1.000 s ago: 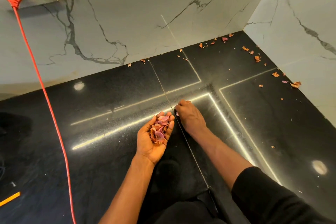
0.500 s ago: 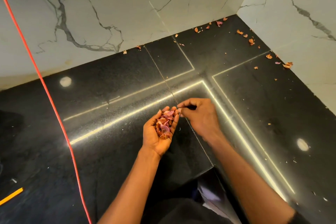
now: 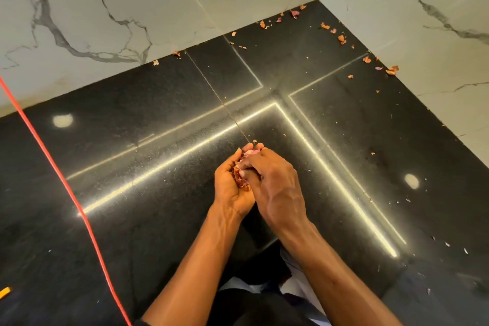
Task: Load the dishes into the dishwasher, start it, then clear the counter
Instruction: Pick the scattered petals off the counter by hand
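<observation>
My left hand [image 3: 227,189] is cupped palm up over the black stone counter [image 3: 148,233] and holds a small pile of dry onion peels [image 3: 243,184]. My right hand [image 3: 276,182] lies over it from the right, its bent fingertips down in the pile, pinching peel there. More loose peel scraps [image 3: 342,38] are scattered along the far corner of the counter, and a few [image 3: 392,70] lie against the right wall. One tiny scrap [image 3: 254,141] sits just beyond my fingertips. No dishes or dishwasher are in view.
White marble walls [image 3: 132,8] close the counter at the back and right, meeting in a corner. A red cable [image 3: 66,188] hangs diagonally across the left side. A yellow object [image 3: 4,292] pokes in at the left edge. Small white crumbs [image 3: 447,244] dot the near right.
My right hand lifted off the counter with a pinch of peel and came over my left palm, now touching the pile. The view tilted down slightly.
</observation>
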